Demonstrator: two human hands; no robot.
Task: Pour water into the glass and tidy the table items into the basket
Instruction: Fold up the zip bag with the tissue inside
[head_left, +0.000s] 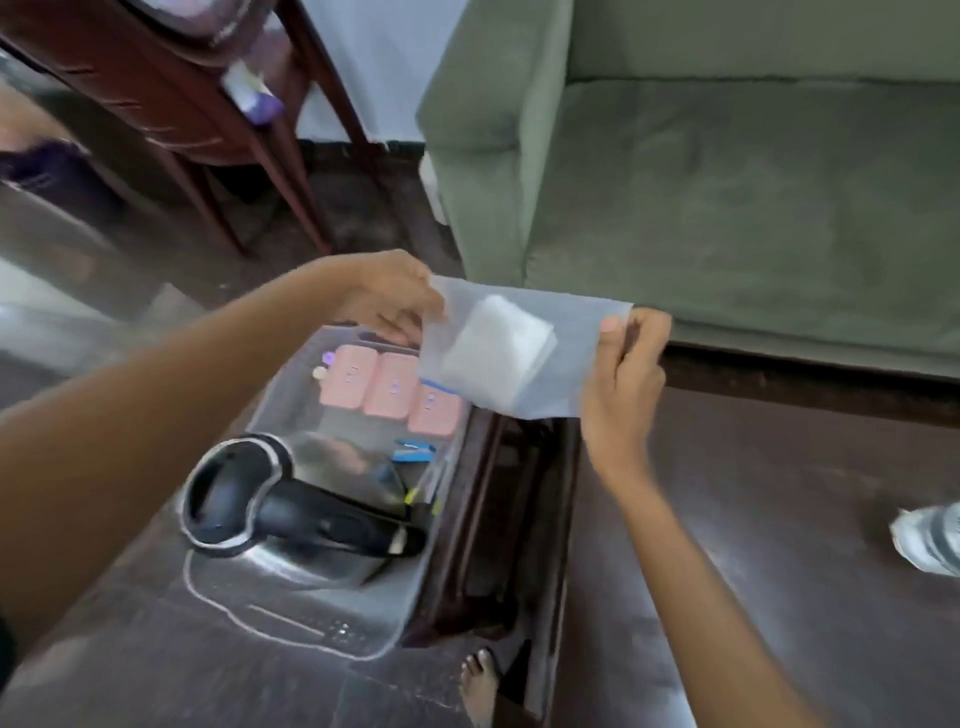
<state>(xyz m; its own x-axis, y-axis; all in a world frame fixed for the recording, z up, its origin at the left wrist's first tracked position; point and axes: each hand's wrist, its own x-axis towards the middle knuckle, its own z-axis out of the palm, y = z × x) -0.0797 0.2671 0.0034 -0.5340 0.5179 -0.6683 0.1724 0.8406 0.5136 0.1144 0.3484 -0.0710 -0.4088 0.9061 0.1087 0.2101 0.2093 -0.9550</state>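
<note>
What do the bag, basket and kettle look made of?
bag: thin frosted plastic film, likely; the white pad inside shows through it.
basket: clear rigid plastic; the dark surface beneath shows through its wall.
kettle: shiny metal body, probably stainless steel; its handle looks like matte black plastic.

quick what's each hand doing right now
Left hand: closed, pinching the left edge of the bag.
Right hand: closed, pinching the bag's right corner.
</note>
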